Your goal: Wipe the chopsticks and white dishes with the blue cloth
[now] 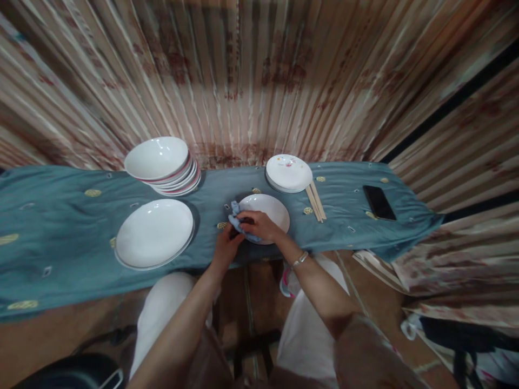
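Note:
A white plate [275, 210] lies in front of me near the table's front edge. Bunched over its left side is a blue cloth [235, 221]. My right hand [260, 226] is closed on this cloth and presses it against the plate's left rim. At the lower left of the same rim, my left hand [227, 246] has its fingers curled around the plate's edge, touching the cloth. Part of the left fingers is in shadow and hidden by the right hand.
Large white plates [156, 232] lie stacked to the left, with a stack of white bowls [158, 159] behind them. Small flower-printed plates [288, 173], wooden chopsticks [316, 202] and a black phone [379, 202] are to the right. A curtain [251, 81] hangs behind the cloth-covered table [81, 216].

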Demonstrator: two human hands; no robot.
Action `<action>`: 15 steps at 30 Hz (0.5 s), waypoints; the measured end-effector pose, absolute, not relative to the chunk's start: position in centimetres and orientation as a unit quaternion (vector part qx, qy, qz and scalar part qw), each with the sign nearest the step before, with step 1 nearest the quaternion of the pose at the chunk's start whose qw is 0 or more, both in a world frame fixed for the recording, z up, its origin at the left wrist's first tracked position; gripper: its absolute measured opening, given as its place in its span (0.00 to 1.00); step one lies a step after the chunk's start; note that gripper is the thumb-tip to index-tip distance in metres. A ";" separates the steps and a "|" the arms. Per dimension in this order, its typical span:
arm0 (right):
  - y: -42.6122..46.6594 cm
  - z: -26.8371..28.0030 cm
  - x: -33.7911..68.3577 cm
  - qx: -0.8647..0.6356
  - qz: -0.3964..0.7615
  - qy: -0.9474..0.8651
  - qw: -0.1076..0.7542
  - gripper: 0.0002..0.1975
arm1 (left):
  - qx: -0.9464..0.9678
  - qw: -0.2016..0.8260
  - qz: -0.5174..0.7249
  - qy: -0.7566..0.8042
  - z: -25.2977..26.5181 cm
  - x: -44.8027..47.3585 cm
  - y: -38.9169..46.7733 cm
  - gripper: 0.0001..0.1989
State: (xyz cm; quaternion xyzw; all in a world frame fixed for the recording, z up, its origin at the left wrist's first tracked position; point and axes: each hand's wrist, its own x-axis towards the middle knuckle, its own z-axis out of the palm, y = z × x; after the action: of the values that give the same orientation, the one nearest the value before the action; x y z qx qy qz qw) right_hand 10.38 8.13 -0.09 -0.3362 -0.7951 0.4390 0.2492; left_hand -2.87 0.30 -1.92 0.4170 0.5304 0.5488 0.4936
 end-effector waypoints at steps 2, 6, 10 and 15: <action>8.1 -0.1 10.9 -0.333 0.463 -0.789 0.228 0.12 | 0.401 0.509 0.556 0.521 -2.0 -3.0 0.4 0.23; 7.9 0.3 11.9 -0.325 0.486 -0.794 0.168 0.13 | 0.373 0.518 0.569 0.519 -2.3 -3.1 0.6 0.24; 7.5 1.4 13.0 -0.335 0.455 -0.818 0.109 0.14 | 0.392 0.526 0.564 0.501 -2.2 -3.2 0.6 0.22; 7.2 2.5 14.3 -0.368 0.401 -0.838 0.040 0.15 | 0.415 0.518 0.569 0.486 -2.3 -3.1 0.7 0.23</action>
State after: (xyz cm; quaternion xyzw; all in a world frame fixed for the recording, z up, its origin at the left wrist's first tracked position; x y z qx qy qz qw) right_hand 14.35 7.18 2.51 -0.3680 -0.8380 0.4009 0.0399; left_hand -3.13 0.73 -2.27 0.4146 0.4857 0.5689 0.5182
